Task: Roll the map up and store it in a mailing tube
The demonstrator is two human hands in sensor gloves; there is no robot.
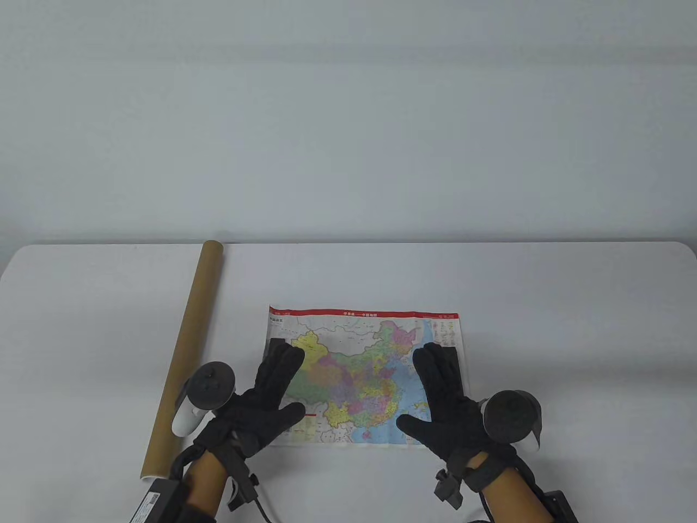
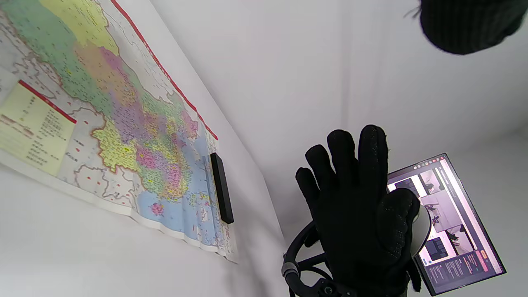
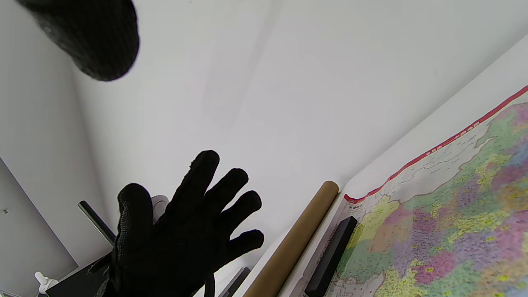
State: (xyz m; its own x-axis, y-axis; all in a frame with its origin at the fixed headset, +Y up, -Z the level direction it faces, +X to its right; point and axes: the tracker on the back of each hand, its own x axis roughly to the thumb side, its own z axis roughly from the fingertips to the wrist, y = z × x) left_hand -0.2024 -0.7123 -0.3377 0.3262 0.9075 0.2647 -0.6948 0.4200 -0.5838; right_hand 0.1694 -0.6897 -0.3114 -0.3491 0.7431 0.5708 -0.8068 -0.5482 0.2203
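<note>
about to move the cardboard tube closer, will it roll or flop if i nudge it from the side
The cardboard tube is a long round cylinder lying flat on the table, so a sideways nudge will probably roll it. It looks stiff and straight, so it is unlikely to flop. Being long, a push near one end may swing it round rather than roll it evenly.

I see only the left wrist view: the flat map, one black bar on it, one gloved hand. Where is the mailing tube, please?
Observer: The mailing tube lies on the table, left of the map and apart from it.
Operator: Is there only one bar on the map?
Observer: No. A second black bar lies along the map's left edge, on the tube's side.
Operator: And the left hand, does it hold something?
Observer: Nothing. The left hand is spread with straight fingers over the map's left part, like the right hand over the right part. I cannot tell whether they touch the paper.
</note>
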